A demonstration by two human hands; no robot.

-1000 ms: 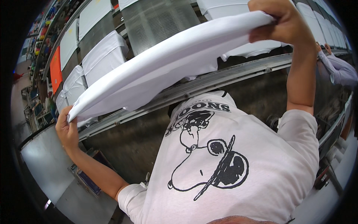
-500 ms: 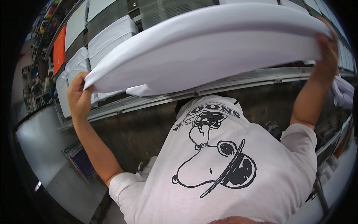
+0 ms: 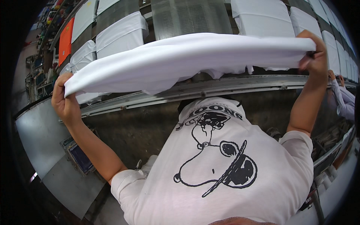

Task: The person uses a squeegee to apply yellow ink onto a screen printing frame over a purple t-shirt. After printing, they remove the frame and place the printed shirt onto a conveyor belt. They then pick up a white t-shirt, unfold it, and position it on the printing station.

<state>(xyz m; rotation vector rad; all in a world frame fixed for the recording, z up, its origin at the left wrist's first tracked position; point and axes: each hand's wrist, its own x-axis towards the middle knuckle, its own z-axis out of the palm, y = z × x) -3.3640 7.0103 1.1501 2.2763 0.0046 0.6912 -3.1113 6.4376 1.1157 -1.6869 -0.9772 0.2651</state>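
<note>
A white piece of fabric [image 3: 187, 56] stretches between my two hands above the near edge of a long table. My left hand [image 3: 65, 95] pinches its left corner, fingers closed. At the far right end, my right hand [image 3: 314, 54] grips the other corner; its fingers are slightly smeared by motion. The upper edge is pulled fairly taut, and the lower part sags in loose folds. Under and behind it lie white cloth pieces [image 3: 120, 33] spread over flat boards on the table.
A metal rail [image 3: 202, 93] runs along the table's near side. A bare grey board [image 3: 191, 18] lies between the white pieces, with an orange piece [image 3: 66, 41] at far left. Another person's hands [image 3: 335, 77] show at the right. A framed screen [image 3: 78, 155] leans at lower left.
The fabric has come down toward me and its billow has flattened. My left hand moved left and slightly down; my right hand shifted a little left. More boards show behind the fabric.
</note>
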